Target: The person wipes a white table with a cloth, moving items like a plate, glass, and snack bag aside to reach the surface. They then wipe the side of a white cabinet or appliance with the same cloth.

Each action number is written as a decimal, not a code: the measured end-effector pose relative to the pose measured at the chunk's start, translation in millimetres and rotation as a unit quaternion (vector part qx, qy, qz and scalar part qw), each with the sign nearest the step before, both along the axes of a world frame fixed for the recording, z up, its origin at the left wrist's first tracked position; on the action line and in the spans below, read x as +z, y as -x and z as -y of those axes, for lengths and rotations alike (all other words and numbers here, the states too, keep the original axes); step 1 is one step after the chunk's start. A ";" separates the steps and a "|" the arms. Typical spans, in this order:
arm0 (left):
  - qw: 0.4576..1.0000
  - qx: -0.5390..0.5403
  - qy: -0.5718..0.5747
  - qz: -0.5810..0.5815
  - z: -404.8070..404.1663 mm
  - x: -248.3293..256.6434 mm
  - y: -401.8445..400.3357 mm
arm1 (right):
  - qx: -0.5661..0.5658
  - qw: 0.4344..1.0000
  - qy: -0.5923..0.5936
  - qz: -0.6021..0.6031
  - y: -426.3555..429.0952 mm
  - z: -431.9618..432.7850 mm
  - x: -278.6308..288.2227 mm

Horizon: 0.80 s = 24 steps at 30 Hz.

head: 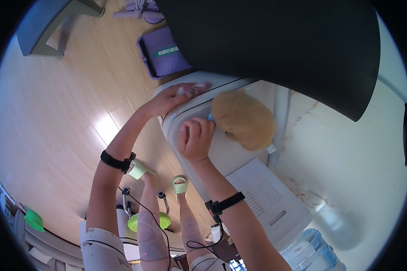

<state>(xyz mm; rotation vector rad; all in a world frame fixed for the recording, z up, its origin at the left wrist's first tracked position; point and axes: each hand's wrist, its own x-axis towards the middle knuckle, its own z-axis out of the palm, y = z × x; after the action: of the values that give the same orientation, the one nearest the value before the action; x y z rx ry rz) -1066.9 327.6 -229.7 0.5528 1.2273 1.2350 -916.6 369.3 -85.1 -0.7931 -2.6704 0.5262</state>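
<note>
My left hand (171, 99) presses a crumpled pink-and-white cloth (198, 88) onto the rounded side edge of a white appliance (220, 149). The fingers of my right hand (197, 138) are curled into a loose fist over the appliance's top, near its front edge. A dark gap shows beside the thumb, and I see nothing held there. Just beyond the knuckles lies a tan plush toy (244, 118), with a bit of light blue and a white tag at its edges. Both wrists wear black straps.
A large black panel (274, 47) covers the upper right. Below the plush sits a white vented housing (268, 200), with a clear water jug (313, 254) beyond. Purple equipment (162, 54) rests on the wooden floor (81, 111). A lime-green round object (164, 221) is near my legs.
</note>
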 end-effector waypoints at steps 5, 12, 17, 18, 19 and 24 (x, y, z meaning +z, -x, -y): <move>0.987 0.004 0.157 0.044 6.6 -36.8 3.0 | 0.018 1.000 0.002 0.007 -1.9 0.2 -2.0; 0.913 0.282 0.293 0.030 68.5 -116.6 -74.4 | 0.027 1.000 -0.004 0.003 -2.9 -0.9 -4.9; 0.878 0.359 0.267 0.172 101.9 -29.0 -171.2 | 0.020 1.000 -0.002 -0.002 -0.2 -0.8 -2.0; 0.885 0.373 0.229 0.159 99.5 -11.1 -178.1 | 0.023 1.000 0.000 -0.001 -0.1 -0.9 -1.6; 0.891 0.387 0.188 0.145 95.6 6.7 -181.9 | 0.027 1.000 0.001 -0.001 -0.1 -0.8 -1.5; 0.900 0.433 0.012 0.039 84.3 93.9 -160.0 | 0.035 0.999 -0.014 0.009 -2.2 -1.2 -3.8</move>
<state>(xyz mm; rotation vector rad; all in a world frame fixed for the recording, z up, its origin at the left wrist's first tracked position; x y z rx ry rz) -906.9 243.3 -135.7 -0.1122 1.4707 1.9483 -914.4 370.6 -88.9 -0.7031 -2.7245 0.5003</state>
